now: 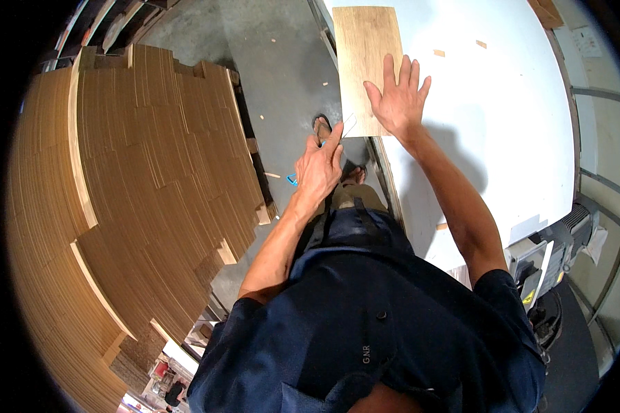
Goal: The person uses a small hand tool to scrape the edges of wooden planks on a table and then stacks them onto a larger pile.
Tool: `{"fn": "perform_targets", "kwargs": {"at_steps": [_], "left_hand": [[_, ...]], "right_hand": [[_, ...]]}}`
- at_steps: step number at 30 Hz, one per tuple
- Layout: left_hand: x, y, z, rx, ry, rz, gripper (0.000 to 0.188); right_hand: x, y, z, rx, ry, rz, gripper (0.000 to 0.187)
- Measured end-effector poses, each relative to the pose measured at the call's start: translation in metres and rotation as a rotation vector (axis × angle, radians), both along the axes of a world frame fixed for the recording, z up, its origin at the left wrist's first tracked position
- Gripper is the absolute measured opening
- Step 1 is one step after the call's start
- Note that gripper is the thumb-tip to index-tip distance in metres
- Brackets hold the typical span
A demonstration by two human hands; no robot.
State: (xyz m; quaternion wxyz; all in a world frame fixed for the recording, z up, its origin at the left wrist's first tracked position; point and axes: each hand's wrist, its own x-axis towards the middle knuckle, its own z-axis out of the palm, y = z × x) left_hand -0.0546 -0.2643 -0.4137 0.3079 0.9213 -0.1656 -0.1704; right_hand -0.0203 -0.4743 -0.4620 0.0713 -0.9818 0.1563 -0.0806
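Gripping a blue-handled cutter (291,179), our left hand (317,165) is closed around the handle, with the forefinger stretched out along the tool toward its thin blade (349,126). The fingers hide most of the cutter, so we cannot tell how tightly they are wrapped. Our right hand (399,110) grips nothing: it is spread wide, palm down, across the right long edge of a wood-grain panel (365,41), thumb and forefinger over the panel and the outer fingers beyond that edge.

The relation that seems to matter most is between blade and corner. From our left hand the panel lies ahead and to the right, and the blade shows at the panel's near left corner; whether it touches there we cannot tell. The left hand is nearer that corner, the right hand nearer the opposite side.

The panel lies on the white worktable (510,138), its near left corner jutting past the table's left edge. Its long axis runs away from us, nearly straight up the view, with one short end toward our body. The cutter's long axis slants across that line, handle end back toward our left, blade pointing forward and right.
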Motion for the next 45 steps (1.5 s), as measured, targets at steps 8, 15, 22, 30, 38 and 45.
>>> {"fn": "perform_targets", "kwargs": {"at_steps": [8, 15, 22, 30, 38, 45], "left_hand": [[0.012, -0.004, -0.006, 0.001, -0.018, -0.002, 0.045], [0.025, -0.009, -0.009, 0.000, -0.034, -0.010, 0.043], [0.038, -0.016, -0.001, 0.014, 0.022, 0.002, 0.045], [0.054, -0.021, -0.004, 0.032, 0.005, -0.005, 0.045], [0.075, -0.029, -0.005, 0.052, -0.015, -0.016, 0.046], [0.094, -0.038, -0.006, 0.034, -0.080, 0.006, 0.043]], "right_hand": [[-0.001, 0.001, -0.002, -0.014, -0.021, 0.001, 0.072], [-0.001, 0.000, -0.004, -0.032, -0.079, 0.019, 0.071], [-0.001, 0.001, -0.001, -0.036, -0.087, 0.024, 0.071], [-0.001, 0.000, -0.002, -0.020, -0.076, 0.022, 0.073], [-0.001, 0.001, 0.000, -0.022, -0.086, 0.029, 0.072], [-0.002, 0.001, 0.000, -0.037, -0.116, 0.032, 0.072]]}}
